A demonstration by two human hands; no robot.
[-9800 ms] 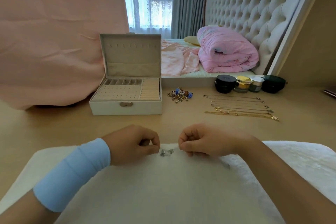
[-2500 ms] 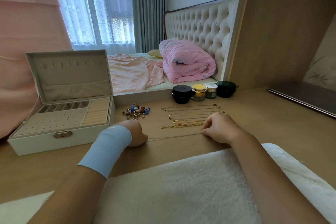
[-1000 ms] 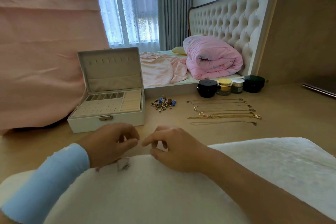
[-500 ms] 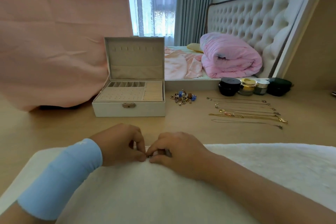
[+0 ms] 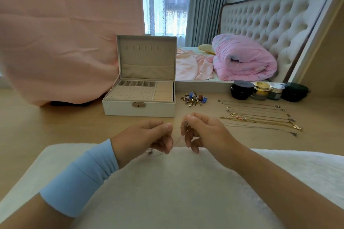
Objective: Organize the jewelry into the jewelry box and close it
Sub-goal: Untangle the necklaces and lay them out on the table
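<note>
A big pink cloth hangs far on the left. Next to it, the white jewelry box sits on the wood table with its lid up. Near, over a fluffy white towel, the left hand pinches a thin chain, other fingers curled. The right hand pinches the chain too. Farther right lie a little pile of rings and charms, then a row of necklaces, with small jars behind.

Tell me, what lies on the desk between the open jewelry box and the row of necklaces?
A small heap of rings and charms lies there, between the jewelry box and the necklaces, in the head view.
</note>
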